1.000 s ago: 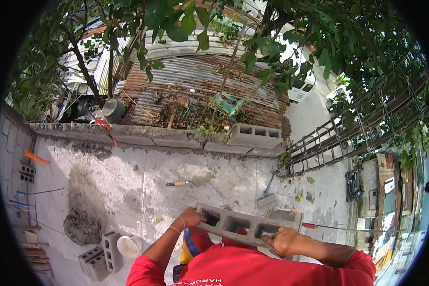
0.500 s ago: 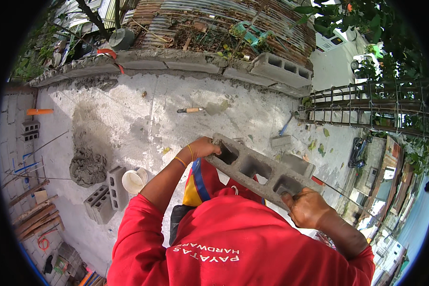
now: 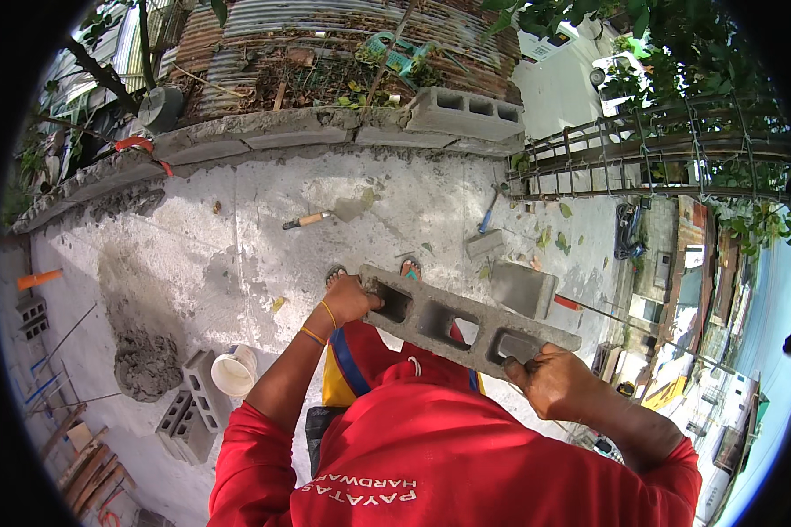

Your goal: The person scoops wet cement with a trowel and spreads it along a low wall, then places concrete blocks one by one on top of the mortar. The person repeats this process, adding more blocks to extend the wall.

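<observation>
Feet (image 3: pixel 410 267) emerged beyond concrete block (image 3: pixel 486 339); left fingers (image 3: pixel 351 288), right fingers (image 3: pixel 545 357) partly hidden

Grey block (image 3: pixel 482 336), plain red sleeve (image 3: pixel 253 465).

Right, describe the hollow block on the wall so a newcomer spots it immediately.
Find the low grey wall across the upper picture. At its right end sits the hollow block, resting on top, unlike the held block and the floor blocks.
</observation>
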`<state>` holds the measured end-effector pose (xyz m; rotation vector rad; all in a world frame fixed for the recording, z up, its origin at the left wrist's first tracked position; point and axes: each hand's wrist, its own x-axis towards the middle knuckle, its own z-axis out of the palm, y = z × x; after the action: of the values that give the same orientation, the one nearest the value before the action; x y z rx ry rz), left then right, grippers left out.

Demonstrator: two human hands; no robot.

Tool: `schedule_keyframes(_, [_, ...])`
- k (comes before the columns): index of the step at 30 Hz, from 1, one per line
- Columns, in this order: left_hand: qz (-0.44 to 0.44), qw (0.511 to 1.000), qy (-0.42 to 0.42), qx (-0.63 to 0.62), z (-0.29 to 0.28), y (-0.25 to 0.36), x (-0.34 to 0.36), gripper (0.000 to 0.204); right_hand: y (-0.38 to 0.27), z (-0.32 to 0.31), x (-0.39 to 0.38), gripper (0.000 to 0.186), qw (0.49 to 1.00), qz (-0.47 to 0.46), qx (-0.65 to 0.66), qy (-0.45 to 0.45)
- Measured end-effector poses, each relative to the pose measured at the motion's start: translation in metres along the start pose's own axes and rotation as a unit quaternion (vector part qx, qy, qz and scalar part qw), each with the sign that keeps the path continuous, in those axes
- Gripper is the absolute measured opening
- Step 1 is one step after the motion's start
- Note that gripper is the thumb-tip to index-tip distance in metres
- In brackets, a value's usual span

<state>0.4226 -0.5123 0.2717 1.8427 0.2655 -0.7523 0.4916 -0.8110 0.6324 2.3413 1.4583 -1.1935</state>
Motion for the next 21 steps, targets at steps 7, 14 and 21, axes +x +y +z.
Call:
schedule_keyframes(7, [0.062, 0.988, -0.076, 0.119, -0.033, 0.055, -0.03, 0.038, 0.001, 0.035, -0.03, 0.034, 0.999, 0.03, 0.021, 0.013])
schedule_keyframes(14, [0.05, 0.974, -0.02, 0.22, -0.038, 0.088, -0.043, 0.033, -0.015, 0.086, -0.051, 0.034, 0.988, 0.064, 0.039, 0.134])
schedule_keyframes(21, [0.149, 0.958, -0.019, 0.243, -0.056, 0.113, -0.056, 0.023, -0.049, 0.102, -0.075, 0.024, 0.969, 0.13, 0.094, 0.188])
